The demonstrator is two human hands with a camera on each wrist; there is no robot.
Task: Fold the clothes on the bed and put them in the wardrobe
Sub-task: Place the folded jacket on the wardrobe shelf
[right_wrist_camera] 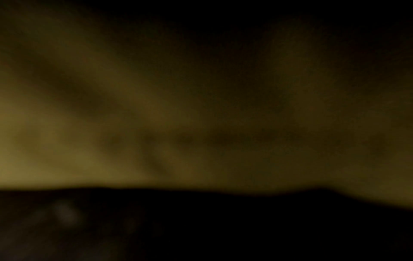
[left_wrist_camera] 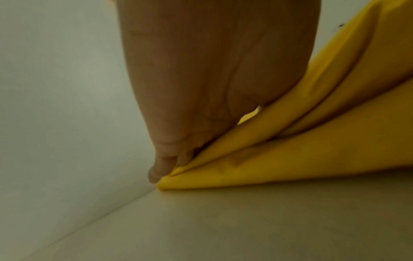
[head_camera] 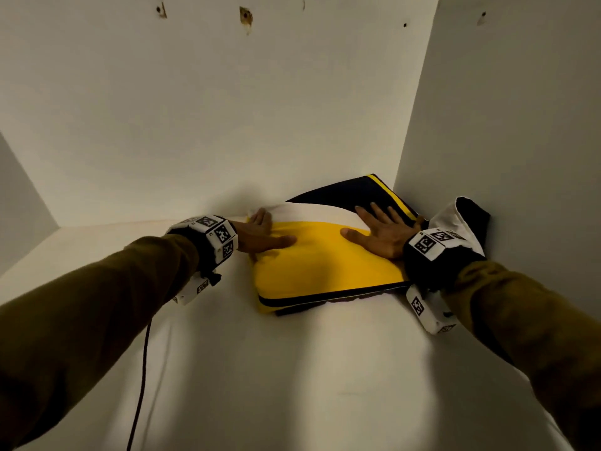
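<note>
Grip: both hands lie on a folded yellow garment point(head_camera: 325, 265) on a white wardrobe shelf point(head_camera: 292, 369), and neither closes fully round it.
Left hand point(head_camera: 257, 234): at the garment's left rear corner, thumb flat on the yellow cloth; the left wrist view shows its fingertips point(left_wrist_camera: 156, 174) tucked against the corner where shelf meets back wall point(head_camera: 195, 125), perhaps pinching the edge, though that cannot be told.
Garment: yellow on top with a white band and a dark navy layer beneath, set toward the right rear of the shelf and close to the back wall.
Right hand point(head_camera: 379, 234): palm down, fingers spread and straight, pressing the garment's right side; its wrist view is dark and shows nothing.
Second piece: a white-and-dark bundle point(head_camera: 461, 219) sits against the side wall point(head_camera: 504, 125), just beside the right wrist.
Risk: pulling the hands back carelessly would likely drag the top layer and spring the fold open; the right sleeve point(head_camera: 536, 336) could also snag the bundle.
Pose: both arms reach forward, the left sleeve point(head_camera: 97, 304) low over the shelf.
</note>
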